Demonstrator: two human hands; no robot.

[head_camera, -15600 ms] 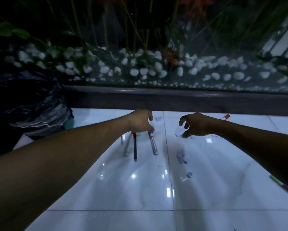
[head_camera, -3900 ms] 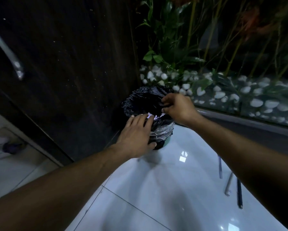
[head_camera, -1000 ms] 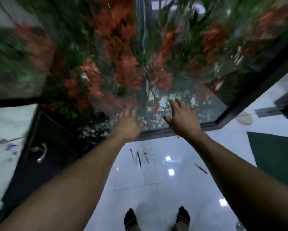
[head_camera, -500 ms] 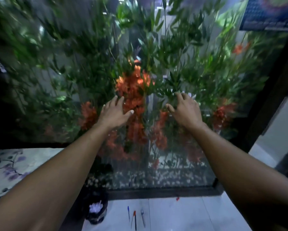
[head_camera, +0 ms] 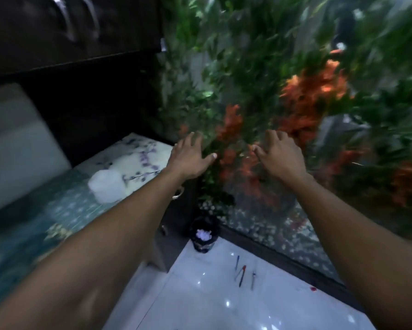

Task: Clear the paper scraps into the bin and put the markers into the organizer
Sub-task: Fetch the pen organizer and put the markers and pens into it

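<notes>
My left hand and my right hand are raised in front of me with fingers spread, holding nothing, high above the floor. Far below stands a small bin lined with a black bag, with white paper scraps inside it. Several markers lie side by side on the white tiled floor to the right of the bin. A small red cap lies farther right near the dark ledge. No organizer is in view.
A glass wall with green plants, orange flowers and white pebbles runs behind the floor. At left is a floral-patterned counter with a white bundle on it, over a dark cabinet. The picture is blurred.
The view has swung left and down: the counter at left now fills more of the frame and the bin and markers sit higher. Both hands stay raised and spread.
</notes>
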